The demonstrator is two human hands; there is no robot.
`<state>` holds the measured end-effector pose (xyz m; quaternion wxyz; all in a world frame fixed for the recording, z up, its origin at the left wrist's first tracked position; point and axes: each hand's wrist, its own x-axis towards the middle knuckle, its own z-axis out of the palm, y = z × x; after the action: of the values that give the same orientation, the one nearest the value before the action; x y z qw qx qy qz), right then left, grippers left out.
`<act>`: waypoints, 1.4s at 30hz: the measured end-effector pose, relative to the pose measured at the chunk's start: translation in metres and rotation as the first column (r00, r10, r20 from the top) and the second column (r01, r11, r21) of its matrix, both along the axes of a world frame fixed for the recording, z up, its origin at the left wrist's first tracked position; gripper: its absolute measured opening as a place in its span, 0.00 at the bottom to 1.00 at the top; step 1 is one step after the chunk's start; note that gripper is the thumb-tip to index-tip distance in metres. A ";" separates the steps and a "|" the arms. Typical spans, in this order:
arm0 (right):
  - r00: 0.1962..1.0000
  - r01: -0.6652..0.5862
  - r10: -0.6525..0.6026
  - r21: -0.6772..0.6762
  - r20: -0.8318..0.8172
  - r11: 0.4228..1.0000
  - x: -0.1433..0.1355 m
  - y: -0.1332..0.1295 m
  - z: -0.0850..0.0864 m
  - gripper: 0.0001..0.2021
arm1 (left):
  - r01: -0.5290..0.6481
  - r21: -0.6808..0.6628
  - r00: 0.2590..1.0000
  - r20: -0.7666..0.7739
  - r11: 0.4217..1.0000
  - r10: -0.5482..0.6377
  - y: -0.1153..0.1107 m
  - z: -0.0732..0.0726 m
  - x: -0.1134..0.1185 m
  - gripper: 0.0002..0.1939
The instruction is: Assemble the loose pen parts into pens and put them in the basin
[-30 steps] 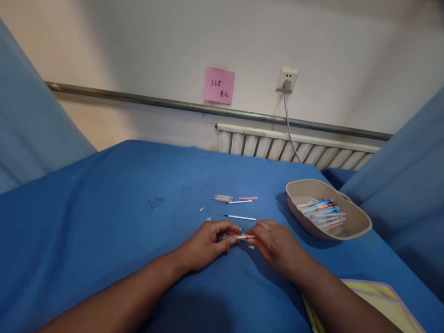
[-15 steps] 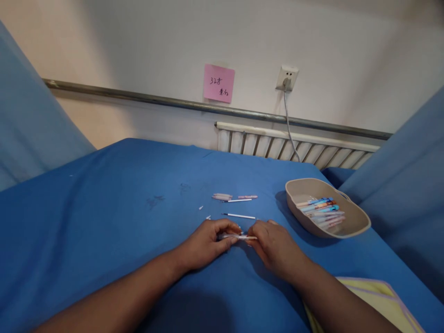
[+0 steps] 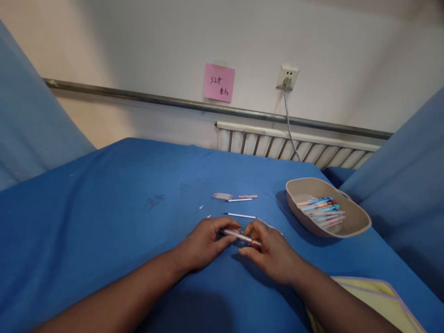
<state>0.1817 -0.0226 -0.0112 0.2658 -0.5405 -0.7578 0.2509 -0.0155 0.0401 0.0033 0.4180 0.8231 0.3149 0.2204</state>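
A slim pinkish pen (image 3: 241, 236) slants between my two hands over the blue cloth. My left hand (image 3: 211, 238) pinches its left part between thumb and fingers. My right hand (image 3: 268, 247) is curled round its reddish right end, thumb below and forefinger above. Just beyond lie two white refills, a nearer one (image 3: 239, 215) and a farther one (image 3: 239, 200). Pale pen barrels (image 3: 222, 196) and a pink barrel (image 3: 248, 196) lie behind them. A small white tip (image 3: 201, 207) rests to the left. Behind my right hand is a clear piece (image 3: 268, 225), partly hidden.
A beige basket (image 3: 359, 224) with several pens stands at the right. A yellow cloth bag (image 3: 374, 298) lies at the lower right, partly under my right forearm. Beyond the blue-covered table (image 3: 104, 199) are a radiator, a metal rail and a wall socket with a cable.
The pen between my hands has tilted, its right end now nearer to me. My right hand has turned and its fingers have spread wider around that end. The clear piece behind it shows more.
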 end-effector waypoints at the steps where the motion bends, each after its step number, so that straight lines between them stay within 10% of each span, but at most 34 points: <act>1: 1.000 0.014 -0.014 0.034 0.014 0.999 0.000 -0.001 0.000 0.09 | -0.006 -0.030 1.000 0.008 1.000 0.006 0.000 0.000 0.000 0.10; 8: 0.940 -0.074 -0.010 0.232 0.341 0.970 0.002 -0.001 0.008 0.09 | 0.010 -0.194 0.999 0.034 0.981 -0.004 0.000 0.000 0.002 0.11; 16: 0.995 -0.012 0.000 0.126 0.098 0.992 0.001 -0.002 0.002 0.11 | 0.010 -0.092 1.000 0.001 0.996 -0.009 0.001 0.002 0.001 0.10; 25: 0.917 -0.093 -0.006 0.227 0.399 0.969 0.001 0.001 0.002 0.11 | 0.021 -0.103 1.000 0.013 0.994 -0.020 0.000 -0.001 0.001 0.11; 42: 0.962 -0.034 -0.025 0.209 0.272 0.977 0.000 -0.003 0.006 0.10 | 0.031 -0.176 0.998 0.054 0.984 -0.022 0.000 -0.001 0.002 0.11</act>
<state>0.1812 -0.0257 -0.0050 0.2141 -0.5368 -0.8108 0.0926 -0.0136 0.0401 0.0020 0.5005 0.7808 0.3113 0.2072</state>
